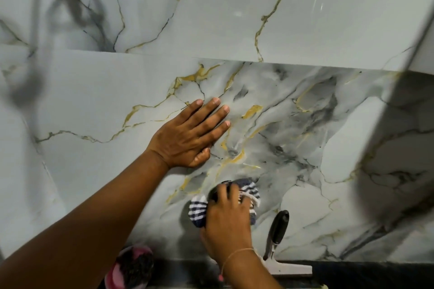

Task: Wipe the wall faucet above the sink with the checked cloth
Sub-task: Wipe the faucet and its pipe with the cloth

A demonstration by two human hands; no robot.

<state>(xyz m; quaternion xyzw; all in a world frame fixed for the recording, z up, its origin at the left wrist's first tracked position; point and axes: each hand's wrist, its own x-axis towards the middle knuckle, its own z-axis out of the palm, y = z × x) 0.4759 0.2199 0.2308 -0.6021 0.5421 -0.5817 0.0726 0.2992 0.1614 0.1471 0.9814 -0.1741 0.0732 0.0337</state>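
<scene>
My right hand [229,220] is closed around the checked cloth [198,210], a navy and white bundle pressed low against the marble wall. The cloth wraps whatever is under it, so the wall faucet is hidden and I cannot make it out. My left hand [190,133] lies flat on the marble wall tile [94,101] above and to the left, fingers straight and together, holding nothing.
A squeegee [278,241] with a black handle leans upright on the wall just right of the cloth, its blade on the dark counter edge [364,272]. A pink and dark scrubber [131,267] sits at the lower left. A white slanted surface [399,124] overhangs at right.
</scene>
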